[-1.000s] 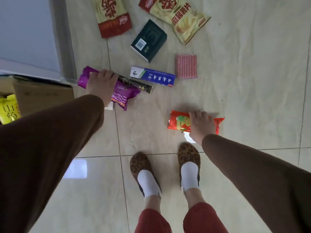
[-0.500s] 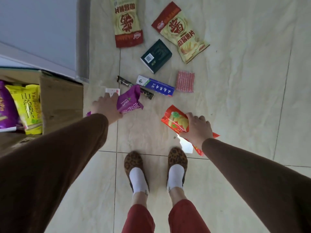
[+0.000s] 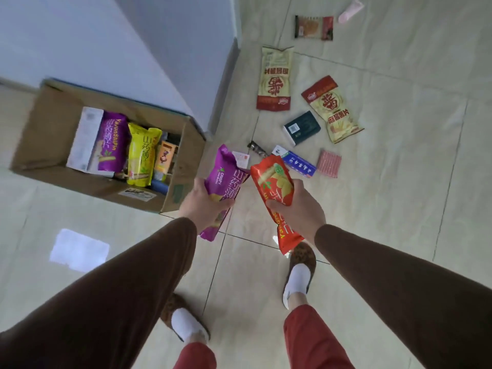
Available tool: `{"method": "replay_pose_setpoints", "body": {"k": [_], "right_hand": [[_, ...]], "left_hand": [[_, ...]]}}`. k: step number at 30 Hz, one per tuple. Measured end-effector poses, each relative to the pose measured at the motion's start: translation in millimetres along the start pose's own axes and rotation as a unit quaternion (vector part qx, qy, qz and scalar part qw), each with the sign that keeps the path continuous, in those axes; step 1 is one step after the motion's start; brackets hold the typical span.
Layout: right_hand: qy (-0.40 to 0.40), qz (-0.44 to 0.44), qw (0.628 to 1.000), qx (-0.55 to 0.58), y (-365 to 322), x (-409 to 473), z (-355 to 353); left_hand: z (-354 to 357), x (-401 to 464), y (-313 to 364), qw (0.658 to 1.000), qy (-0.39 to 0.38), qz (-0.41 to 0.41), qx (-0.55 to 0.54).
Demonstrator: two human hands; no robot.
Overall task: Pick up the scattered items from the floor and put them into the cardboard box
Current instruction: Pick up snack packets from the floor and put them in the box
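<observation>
My left hand (image 3: pixel 203 206) grips a purple snack bag (image 3: pixel 225 179), held above the floor just right of the open cardboard box (image 3: pixel 186 145). My right hand (image 3: pixel 298 209) grips a red snack bag (image 3: pixel 274 182) beside it. The box stands at the left against a wall and holds a purple bag (image 3: pixel 111 142), a yellow bag (image 3: pixel 142 155) and other packs. On the floor beyond my hands lie a blue-and-white box (image 3: pixel 298 162), a pink ribbed pack (image 3: pixel 330 163), a dark green box (image 3: pixel 302 127), two red-and-cream bags (image 3: pixel 275 81) (image 3: pixel 332 109) and a dark wrapper (image 3: pixel 257 149).
A white card (image 3: pixel 241 159) lies partly hidden behind the purple bag. Farther off sit a brown snack pack (image 3: pixel 314 27) and a pink tube (image 3: pixel 351 10). The wall corner (image 3: pixel 226 75) juts out beside the box. My slippered feet (image 3: pixel 299 272) stand on the tiled floor.
Both hands have lifted their bags off the floor and risen. The view has swung left and pulled back, bringing the whole open box into sight.
</observation>
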State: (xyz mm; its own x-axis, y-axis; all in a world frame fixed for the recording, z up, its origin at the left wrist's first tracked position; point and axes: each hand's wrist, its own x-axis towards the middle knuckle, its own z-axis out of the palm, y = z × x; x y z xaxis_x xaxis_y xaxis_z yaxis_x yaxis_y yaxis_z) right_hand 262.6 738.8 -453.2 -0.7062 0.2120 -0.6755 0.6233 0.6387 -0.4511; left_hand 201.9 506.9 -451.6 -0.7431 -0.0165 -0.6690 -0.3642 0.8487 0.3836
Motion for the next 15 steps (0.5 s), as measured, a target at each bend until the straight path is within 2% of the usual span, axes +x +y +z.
{"method": "replay_pose_setpoints", "body": {"k": [7,15], "right_hand": [[0.018,0.033,0.995,0.093,-108.9,-61.6,70.1],[0.025,0.046,0.985,0.163,-203.6,-78.1,138.1]], "left_hand": [[-102.4,-41.3,-108.2,0.997,0.042,-0.015,-0.06],[-191.9,-29.1,-193.1,0.996,0.062,-0.046,-0.038]]}}
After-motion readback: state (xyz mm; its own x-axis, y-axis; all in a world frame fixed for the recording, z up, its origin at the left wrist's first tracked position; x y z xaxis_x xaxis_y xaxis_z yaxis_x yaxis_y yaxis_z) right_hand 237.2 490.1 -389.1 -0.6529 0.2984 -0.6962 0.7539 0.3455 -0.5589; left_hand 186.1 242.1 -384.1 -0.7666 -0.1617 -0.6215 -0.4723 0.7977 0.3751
